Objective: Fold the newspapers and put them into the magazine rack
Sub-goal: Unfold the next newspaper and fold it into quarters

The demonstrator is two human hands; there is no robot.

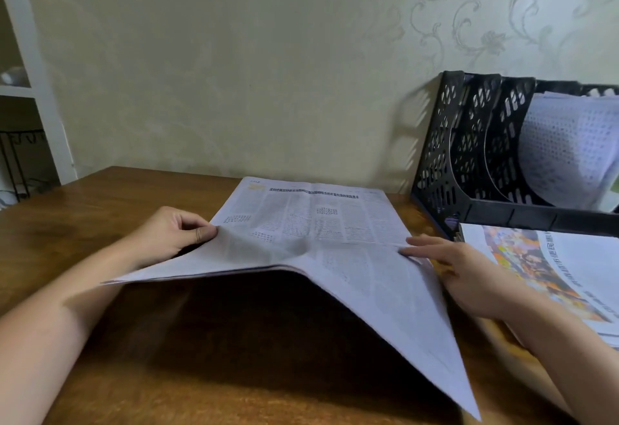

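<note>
So you had the newspaper (311, 233) spread out in the middle of the wooden table (100, 210), far half lying flat with the headline facing the wall, near half lifted up off the wood and sagging toward you like a tent. Your left hand (174, 233) was on the left edge of the paper, fingers curled in and thumb pinching the sheet right at the crease line. Your right hand (449, 263) was on the opposite edge, fingers pretty much straight and spread, fingertips (410, 250) pressing down on the paper where the fold ran, not gripping anything.

The black magazine rack (469, 163) sat at the back right against the wall, just beside the far right corner of the newspaper. It's the perforated kind with curved dividers, and one of the right-hand slots already had a folded paper (566, 156) standing in it. In front of the rack, to the right of your right arm, there was another newspaper with a colour photo (549, 267) lying flat on the table, its far edge touching or nearly touching the rack's base.
</note>
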